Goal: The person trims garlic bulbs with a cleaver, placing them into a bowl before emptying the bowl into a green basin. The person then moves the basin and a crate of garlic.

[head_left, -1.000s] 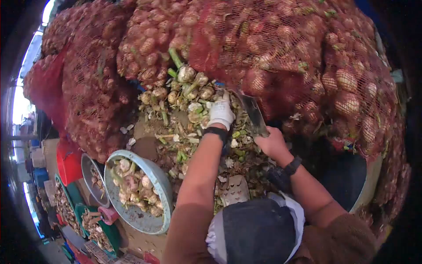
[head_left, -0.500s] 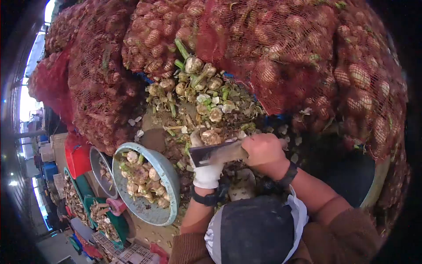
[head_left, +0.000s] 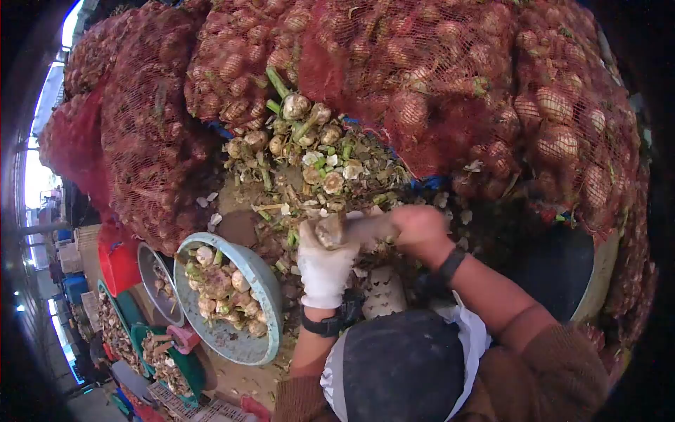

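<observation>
In a white glove, my left hand (head_left: 325, 264) is closed around a garlic bulb (head_left: 329, 231), whose cut-looking face points up. My bare right hand (head_left: 420, 228) grips the handle of a broad-bladed cleaver. Motion blurs the cleaver blade (head_left: 369, 228), which reaches left to the bulb's side; whether it touches cannot be made out. Just beyond both hands lies a heap of garlic bulbs (head_left: 297, 107) with green stalks, trimmings and loose skins. Left of my gloved hand, a light blue basin (head_left: 271, 309) holds several garlic bulbs.
Red mesh sacks (head_left: 415, 70) full of bulbs line the far side. A grey basin (head_left: 151, 264), a red container (head_left: 116, 260) and green tubs (head_left: 193, 359) stand at left. At right is a large dark tub (head_left: 555, 274). A dark cap (head_left: 404, 373) fills the lower middle.
The cleaver has swung from lying across my gloved hand to the bulb's right side. The bulb now shows on top of my left fist. The whole view has shifted slightly.
</observation>
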### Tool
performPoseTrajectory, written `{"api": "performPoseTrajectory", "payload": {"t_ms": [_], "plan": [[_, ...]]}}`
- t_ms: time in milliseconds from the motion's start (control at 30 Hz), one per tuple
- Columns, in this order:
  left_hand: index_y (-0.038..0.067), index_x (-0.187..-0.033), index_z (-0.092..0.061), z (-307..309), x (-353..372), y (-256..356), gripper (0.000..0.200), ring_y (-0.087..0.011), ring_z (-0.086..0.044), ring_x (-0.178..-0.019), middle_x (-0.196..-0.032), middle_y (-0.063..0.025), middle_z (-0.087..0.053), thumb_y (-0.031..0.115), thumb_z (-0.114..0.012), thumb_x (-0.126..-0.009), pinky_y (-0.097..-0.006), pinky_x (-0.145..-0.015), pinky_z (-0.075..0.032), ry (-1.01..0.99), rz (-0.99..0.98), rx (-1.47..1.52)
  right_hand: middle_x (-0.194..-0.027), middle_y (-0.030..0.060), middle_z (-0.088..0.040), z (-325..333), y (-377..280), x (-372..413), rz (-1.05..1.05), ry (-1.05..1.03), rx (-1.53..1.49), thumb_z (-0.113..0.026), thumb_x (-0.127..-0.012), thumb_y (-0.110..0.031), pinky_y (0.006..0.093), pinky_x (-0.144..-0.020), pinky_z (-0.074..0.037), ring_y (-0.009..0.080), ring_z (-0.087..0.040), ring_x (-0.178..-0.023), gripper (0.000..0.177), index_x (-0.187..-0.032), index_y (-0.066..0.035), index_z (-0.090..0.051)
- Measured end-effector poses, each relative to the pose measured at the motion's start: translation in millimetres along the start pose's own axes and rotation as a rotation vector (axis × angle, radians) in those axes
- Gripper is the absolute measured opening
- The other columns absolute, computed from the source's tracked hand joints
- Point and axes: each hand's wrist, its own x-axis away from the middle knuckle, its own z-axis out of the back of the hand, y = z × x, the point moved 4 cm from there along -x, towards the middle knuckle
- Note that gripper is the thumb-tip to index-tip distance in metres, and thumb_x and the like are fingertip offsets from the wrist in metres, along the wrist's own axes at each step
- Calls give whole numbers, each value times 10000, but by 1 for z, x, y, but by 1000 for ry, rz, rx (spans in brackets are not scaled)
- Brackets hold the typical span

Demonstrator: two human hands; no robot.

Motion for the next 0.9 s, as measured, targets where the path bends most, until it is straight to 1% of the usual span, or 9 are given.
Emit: {"api": "performPoseTrajectory", "payload": {"t_ms": [167, 233, 300, 367, 433, 533, 633, 733, 900], "plan": [[-37, -1085, -493, 26, 8, 15, 560, -274, -611, -913, -1000, -168, -599, 84, -783, -621, -364, -804, -495, 33, 97, 366, -645, 120, -606, -15, 27, 1, -399, -192, -481, -609, -784, -286, 359, -554, -466, 198, -573, -550, 245, -811, -48, -659], [-46, -1234, -424, 13, 10, 33, 708, -222, -597, -949, -1090, -173, -567, 36, -765, -619, -312, -827, -476, 63, -425, 26, -688, 10, -584, 3, -25, -17, -266, -357, -890, -624, -791, -233, 289, -559, -437, 83, -497, -579, 288, -1007, -45, -656], [-45, -1329, -350, 9, 17, 48, 760, -194, -572, -983, -1137, -157, -535, 2, -713, -663, -286, -853, -453, 16, -460, -40, -727, -11, -589, 20, -46, -28, -316, -561, -1033, -630, -790, -206, 258, -604, -434, 60, -504, -637, 268, -998, -38, -642], [-49, -1341, -343, -3, 22, 25, 676, -179, -566, -920, -1122, -141, -532, 3, -647, -739, -279, -840, -453, -309, 150, 953, -764, 22, -620, 23, -52, -38, -189, -225, -1206, -678, -775, -255, 288, -633, -454, 72, -524, -652, 275, -952, -46, -653], [-64, -1247, -449, -8, 24, 3, 459, -92, -515, -771, -903, -52, -576, -35, -514, -794, -246, -705, -458, -314, 406, 840, -702, 48, -604, 24, -62, -27, -289, -200, -1167, -676, -755, -241, 333, -605, -456, 144, -555, -603, 218, -875, -63, -640], [-30, -997, -601, 6, 19, 1, 232, -77, -523, -711, -778, 6, -590, -8, -573, -767, -242, -635, -446, -161, 277, 546, -687, 144, -567, 37, -62, -16, 246, 248, -488, -623, -714, -203, 433, -597, -476, 367, -564, -651, 163, -673, -68, -540], [9, -1004, -618, 70, 28, -23, 296, -89, -554, -713, -820, -37, -624, 19, -650, -709, -209, -629, -439, 200, 118, 74, -777, 195, -627, -2, 17, -14, -213, -92, -276, -628, -711, -278, 467, -654, -493, 390, -599, -723, 266, -834, -43, -645], [15, -1062, -613, 144, 27, 12, 381, -261, -580, -872, -963, -134, -617, 51, -660, -686, -391, -801, -476, 753, -114, -1123, -738, 214, -621, -10, 50, -11, -366, -104, -415, -634, -719, -267, 424, -639, -486, 360, -621, -702, 293, -878, -23, -654], [53, -1104, -619, 56, -102, 16, 385, -305, -573, -1034, -1093, -167, -620, 134, -661, -730, -390, -887, -450, 273, -350, -453, -724, 210, -628, -34, 37, -21, -408, -66, -625, -650, -671, -257, 370, -660, -487, 307, -627, -663, 345, -897, 3, -652]]}}
